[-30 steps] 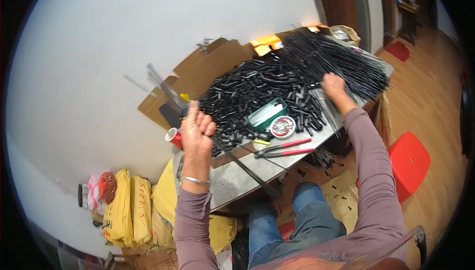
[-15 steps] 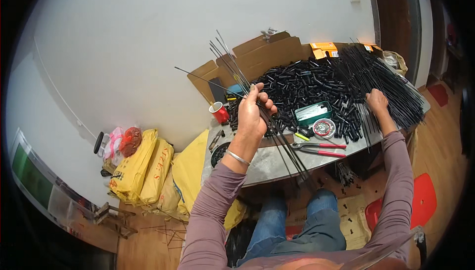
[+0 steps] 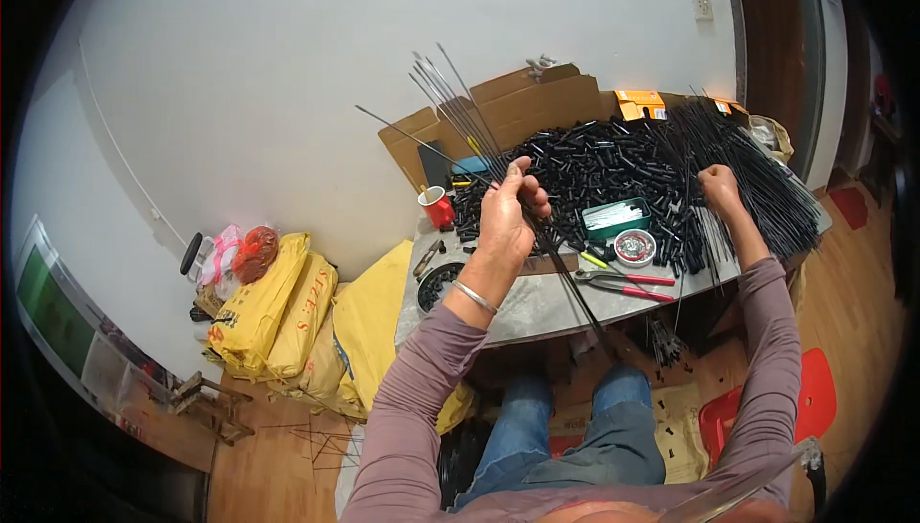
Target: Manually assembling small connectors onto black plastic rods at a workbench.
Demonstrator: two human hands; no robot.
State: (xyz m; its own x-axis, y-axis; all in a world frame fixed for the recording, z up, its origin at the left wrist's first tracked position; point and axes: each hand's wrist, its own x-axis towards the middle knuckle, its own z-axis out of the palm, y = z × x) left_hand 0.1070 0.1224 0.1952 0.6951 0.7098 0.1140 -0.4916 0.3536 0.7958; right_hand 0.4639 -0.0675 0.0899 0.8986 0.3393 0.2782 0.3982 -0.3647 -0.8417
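A spread bundle of thin black rods [image 3: 573, 295] is gripped in my left hand [image 3: 508, 211], fingers curled round its middle. The rods slant from upper left, above the table, down past its front edge. One rod splays farther left than the others. My right hand [image 3: 721, 187] is closed at the left side of a large pile of similar rods [image 3: 767, 178] on the table's right. A thin rod appears to run down from its fingers past the table edge; the fingertips are partly hidden. Left of that pile lies a heap of short black tubular pieces [image 3: 599, 163].
On the grey table [image 3: 517, 317] are red-handled pliers [image 3: 628, 285], a green tray of white sticks [image 3: 613, 226], a round tub [image 3: 633, 248], a red cup [image 3: 437, 209] and a dark bowl [image 3: 436, 293]. Cardboard [image 3: 546, 101] lines the back. Yellow sacks [image 3: 264, 307] stand left; a red stool [image 3: 815, 398] right.
My right hand has moved slightly up and left along the rod pile, its fingers more tightly curled. My left hand keeps its bundle, now a little farther right in the view, which has shifted slightly.
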